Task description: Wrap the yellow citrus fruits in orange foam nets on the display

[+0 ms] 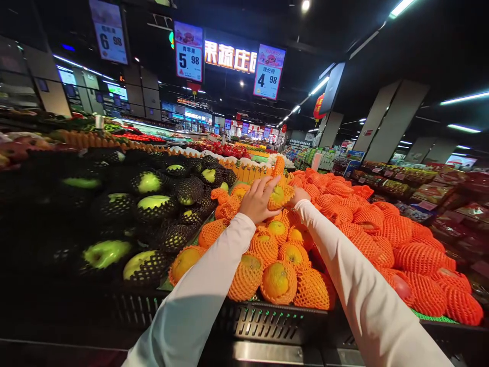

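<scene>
White sleeves run from the bottom edge up to centre frame, where the left hand [256, 200] and right hand [299, 195] both close on one orange [278, 195] above the pile [280, 255]. Its net sleeve tapers upward, long axis near upright, open end toward the camera. Green apples [148, 182] in black nets lie at left.

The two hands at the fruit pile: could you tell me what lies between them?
In the head view, one orange in orange foam netting sits between the left hand and right hand, both gripping it.
</scene>
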### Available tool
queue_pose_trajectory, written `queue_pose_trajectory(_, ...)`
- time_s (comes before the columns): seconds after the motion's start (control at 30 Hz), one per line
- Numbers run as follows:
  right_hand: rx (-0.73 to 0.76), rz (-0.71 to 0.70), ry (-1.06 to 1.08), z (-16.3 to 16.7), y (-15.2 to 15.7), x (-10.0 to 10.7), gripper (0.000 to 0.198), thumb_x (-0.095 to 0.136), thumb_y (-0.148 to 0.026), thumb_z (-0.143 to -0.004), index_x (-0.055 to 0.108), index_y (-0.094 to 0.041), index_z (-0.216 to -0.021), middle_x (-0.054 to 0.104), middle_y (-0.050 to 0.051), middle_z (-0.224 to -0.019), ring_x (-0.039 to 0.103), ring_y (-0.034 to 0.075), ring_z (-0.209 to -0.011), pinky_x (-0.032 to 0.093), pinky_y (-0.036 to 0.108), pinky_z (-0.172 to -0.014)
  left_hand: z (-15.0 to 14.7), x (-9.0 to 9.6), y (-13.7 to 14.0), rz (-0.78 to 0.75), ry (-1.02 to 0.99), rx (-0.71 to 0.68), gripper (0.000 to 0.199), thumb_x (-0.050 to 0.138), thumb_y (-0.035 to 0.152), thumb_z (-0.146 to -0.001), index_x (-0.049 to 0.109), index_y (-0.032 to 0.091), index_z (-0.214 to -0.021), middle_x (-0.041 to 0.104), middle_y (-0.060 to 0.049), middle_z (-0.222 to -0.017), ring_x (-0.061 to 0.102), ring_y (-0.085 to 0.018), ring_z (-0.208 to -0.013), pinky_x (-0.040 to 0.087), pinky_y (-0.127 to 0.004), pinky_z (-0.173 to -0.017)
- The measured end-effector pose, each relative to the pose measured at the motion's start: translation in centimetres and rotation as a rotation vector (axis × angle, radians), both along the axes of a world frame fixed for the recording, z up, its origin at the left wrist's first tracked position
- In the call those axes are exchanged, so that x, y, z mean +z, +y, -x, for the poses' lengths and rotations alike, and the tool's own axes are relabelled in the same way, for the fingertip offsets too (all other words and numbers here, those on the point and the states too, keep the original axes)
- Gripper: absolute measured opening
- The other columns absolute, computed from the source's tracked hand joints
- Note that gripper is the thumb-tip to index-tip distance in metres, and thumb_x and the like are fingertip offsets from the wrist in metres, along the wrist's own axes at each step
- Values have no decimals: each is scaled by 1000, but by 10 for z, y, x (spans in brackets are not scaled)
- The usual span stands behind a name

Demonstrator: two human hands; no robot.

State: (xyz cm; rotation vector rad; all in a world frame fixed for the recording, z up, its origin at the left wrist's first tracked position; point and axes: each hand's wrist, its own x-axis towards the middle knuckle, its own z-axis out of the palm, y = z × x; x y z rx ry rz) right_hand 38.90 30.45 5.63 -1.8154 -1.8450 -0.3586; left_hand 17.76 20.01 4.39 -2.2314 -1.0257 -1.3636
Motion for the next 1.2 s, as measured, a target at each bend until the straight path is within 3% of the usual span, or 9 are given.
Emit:
queue_pose_trajectory(0.07, -41, -37, 81, -7, -14, 15, 67, 87, -40, -61, 61, -9, -114, 69, 20, -112, 69, 34, -103, 54, 43, -89, -1, 1, -1, 111, 79, -9, 90, 78, 38, -76, 36, 20, -153, 53, -15, -145, 50, -32, -133, 47, -45, -109)
queue_pose_trajectory(0.17, -49, -199, 446, -14, -42, 34, 77, 82, -50, -65, 53, -11, -125, 65, 17, -123, 65, 29, -114, 50, 37, -98, 1, 1, 1, 282, 148, 59, 95, 77, 40, -77, 30, 20, -157, 52, -15, -146, 51, -34, -133, 51, -45, -104)
queue_pose_trajectory(0.3, -39, -473, 828, -16, -85, 33, 79, 78, -51, -70, 45, -13, -130, 57, 19, -132, 62, 28, -119, 49, 40, -103, 5, -5, 5, 470, 184, 194, 104, 80, 43, -72, 27, 19, -159, 53, -19, -142, 56, -38, -126, 53, -46, -97)
queue_pose_trajectory(0.43, -112, -739, 819, -14, -121, 13, 79, 80, -46, -69, 42, -13, -131, 49, 23, -136, 54, 31, -127, 43, 44, -112, 6, -6, 1, 567, 176, 303, 111, 81, 52, -69, 25, 17, -158, 47, -22, -148, 57, -39, -126, 53, -44, -96)
queue_pose_trajectory(0.53, -86, -787, 783, -14, -133, 6, 76, 77, -49, -71, 40, -17, -130, 50, 21, -132, 54, 33, -125, 44, 49, -110, 4, -5, -4, 617, 176, 392, 110, 80, 57, -68, 29, 13, -155, 45, -24, -150, 56, -40, -127, 52, -44, -97)
queue_pose_trajectory(0.67, -29, -834, 782, -18, -136, 9, 79, 69, -53, -77, 30, -20, -138, 47, 21, -136, 52, 36, -128, 43, 55, -108, 2, 1, -7, 670, 154, 490, 92, 74, 59, -70, 46, 7, -139, 56, -27, -135, 62, -41, -117, 54, -45, -91)
queue_pose_trajectory(0.87, -45, -926, 821, -21, -135, 8, 79, 68, -53, -80, 25, -22, -139, 48, 21, -136, 57, 35, -124, 50, 55, -104, -18, 27, 2, 427, 140, 483, 78, 75, 54, -68, 53, 11, -129, 64, -23, -122, 64, -38, -112, 52, -45, -95)
queue_pose_trajectory(1.07, 120, -999, 617, -16, -138, 2, 83, 68, -52, -81, 22, -22, -144, 42, 21, -141, 44, 37, -139, 38, 62, -116, -72, 49, 53, 297, 99, 333, 87, 78, 43, -69, 44, 11, -142, 56, -21, -137, 57, -37, -125, 48, -45, -104)
queue_pose_trajectory(1.2, 160, -920, 568, -13, -140, -1, 91, 67, -52, -81, 13, -21, -148, 37, 24, -143, 41, 41, -141, 34, 68, -116, -106, 40, 103, 492, -56, 226, 93, 80, 47, -69, 41, 10, -145, 55, -25, -141, 55, -39, -131, 45, -46, -108)
